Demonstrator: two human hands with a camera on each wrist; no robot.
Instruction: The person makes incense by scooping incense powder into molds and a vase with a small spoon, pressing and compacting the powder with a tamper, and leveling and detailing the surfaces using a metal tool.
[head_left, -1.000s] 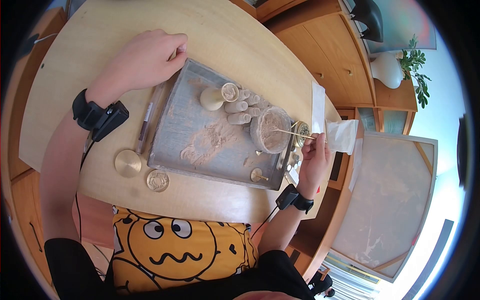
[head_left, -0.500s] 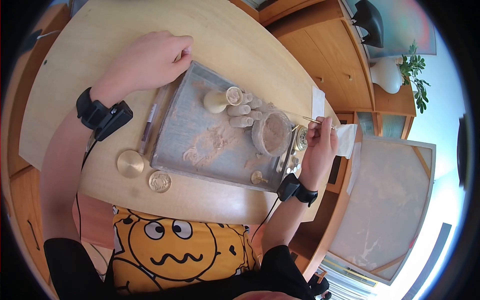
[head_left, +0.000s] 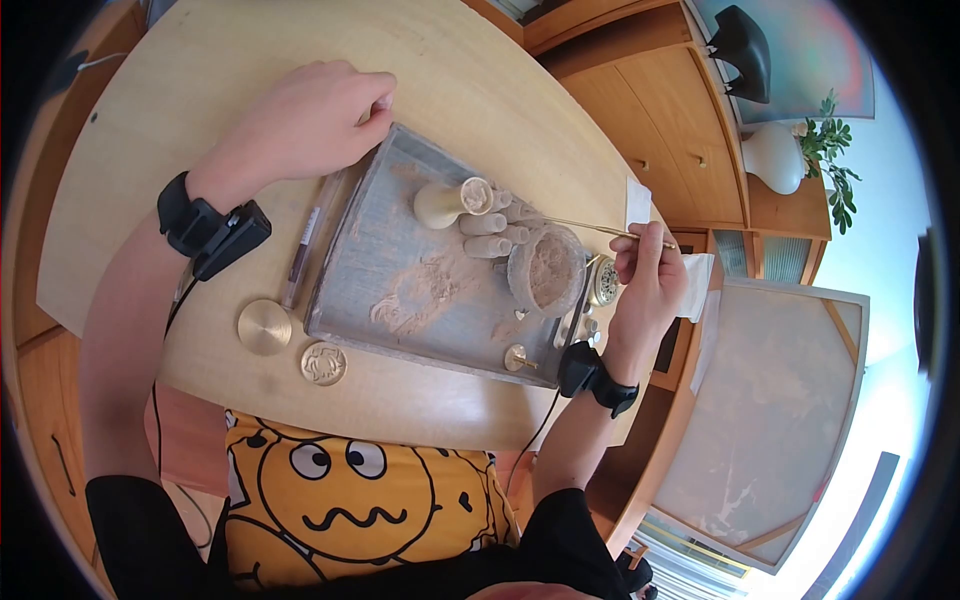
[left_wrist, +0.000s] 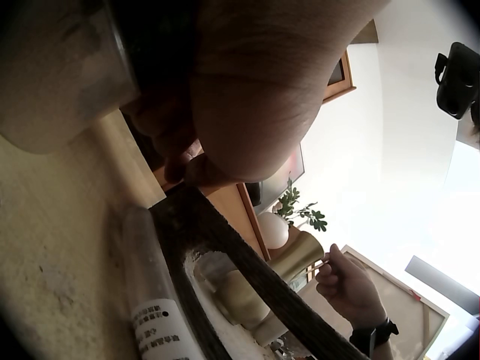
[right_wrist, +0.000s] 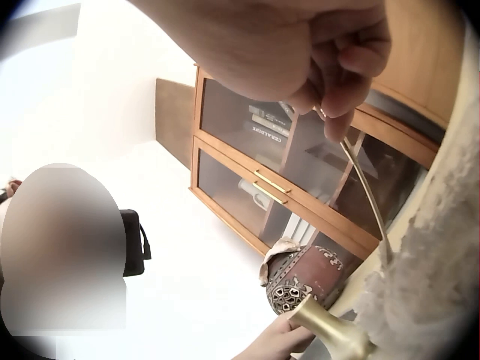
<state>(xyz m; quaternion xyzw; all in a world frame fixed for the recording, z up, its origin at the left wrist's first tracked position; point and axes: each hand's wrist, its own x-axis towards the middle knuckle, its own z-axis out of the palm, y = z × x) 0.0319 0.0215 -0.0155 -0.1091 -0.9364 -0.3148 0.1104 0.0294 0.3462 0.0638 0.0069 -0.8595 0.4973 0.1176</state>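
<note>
My right hand pinches a thin brass rod between thumb and fingers. Its far end reaches past the glass bowl of pale powder, over the small cloudy vials behind it. In the right wrist view, the rod slants down to a powdery grey mass. A brass vase with powder at its mouth stands left of the vials. My left hand rests at the far left corner of the powder-strewn grey tray, fingers loosely curled, with nothing visible in it.
A labelled clear tube lies along the tray's left side. Near the front edge are a brass disc and a patterned brass piece. A small brass knobbed piece sits in the tray's front right corner. A pierced brass lid lies right of the bowl.
The rod's tip has left the bowl's powder and swung away over the rim toward the vials, the right hand shifting slightly right. The left hand stays at the tray's corner.
</note>
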